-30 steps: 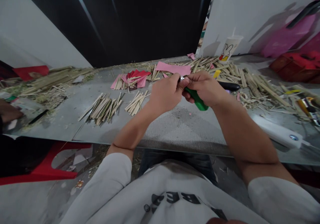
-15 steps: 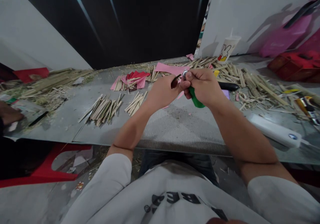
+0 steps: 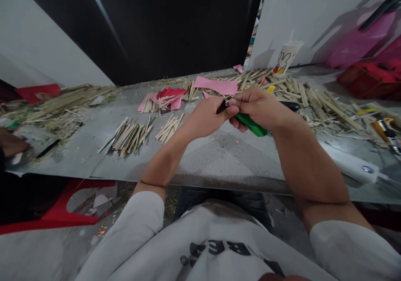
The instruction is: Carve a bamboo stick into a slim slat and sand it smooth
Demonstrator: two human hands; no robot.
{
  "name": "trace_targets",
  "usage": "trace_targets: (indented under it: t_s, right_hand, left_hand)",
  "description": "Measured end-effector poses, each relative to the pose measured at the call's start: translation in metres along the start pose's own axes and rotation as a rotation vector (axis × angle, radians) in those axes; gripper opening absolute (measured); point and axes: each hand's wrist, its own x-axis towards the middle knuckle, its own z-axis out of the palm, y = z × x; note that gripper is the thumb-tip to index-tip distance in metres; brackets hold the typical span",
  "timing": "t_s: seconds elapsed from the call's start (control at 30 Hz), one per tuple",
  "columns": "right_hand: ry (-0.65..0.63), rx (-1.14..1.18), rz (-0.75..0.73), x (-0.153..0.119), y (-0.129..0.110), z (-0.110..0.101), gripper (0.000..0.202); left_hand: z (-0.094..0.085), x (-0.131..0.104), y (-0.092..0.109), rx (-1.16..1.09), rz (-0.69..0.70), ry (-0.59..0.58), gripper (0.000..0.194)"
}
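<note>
Both hands meet above the middle of the grey table [image 3: 219,159]. My right hand [image 3: 255,107] is closed on a green-handled tool [image 3: 252,125], whose metal end lies between the hands. Pinched in my left hand [image 3: 211,116] is a small dark piece [image 3: 222,106] that touches the metal end; its full shape is hidden by the fingers. Behind the hands lies a pink paper strip [image 3: 216,85]. Left of my left hand are a small pile of short sticks [image 3: 169,128] and a larger stick pile [image 3: 133,136].
Red and pink folded papers [image 3: 171,97] lie behind the stick piles. A paper cup [image 3: 286,59] stands at the back right by more loose sticks [image 3: 319,101]. A white device [image 3: 351,162] is near the right front edge. Another person's hand [image 3: 12,143] rests at the far left.
The green handle has swung outward to the right, and its metal end has dropped lower between my hands. My right hand has turned slightly. The dark piece is now more covered by fingers.
</note>
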Motion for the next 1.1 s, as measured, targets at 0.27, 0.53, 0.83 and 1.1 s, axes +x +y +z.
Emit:
trace_targets:
  t_s: [0.27, 0.53, 0.83, 1.1]
  right_hand:
    - [0.109, -0.086, -0.101, 0.005, 0.008, 0.003, 0.065]
    - [0.309, -0.259, -0.195, 0.005, 0.009, 0.011, 0.06]
    - [0.063, -0.213, -0.132, 0.005, 0.012, 0.008, 0.066]
    - [0.038, -0.142, -0.134, 0.006, 0.015, 0.008, 0.062]
  left_hand:
    - [0.005, 0.004, -0.013, 0.104, -0.005, 0.128, 0.074]
    - [0.0, 0.01, -0.021, -0.093, -0.009, 0.008, 0.075]
    - [-0.007, 0.006, -0.014, -0.199, -0.01, -0.103, 0.064]
    - [-0.006, 0.006, -0.014, -0.113, 0.041, -0.064, 0.057]
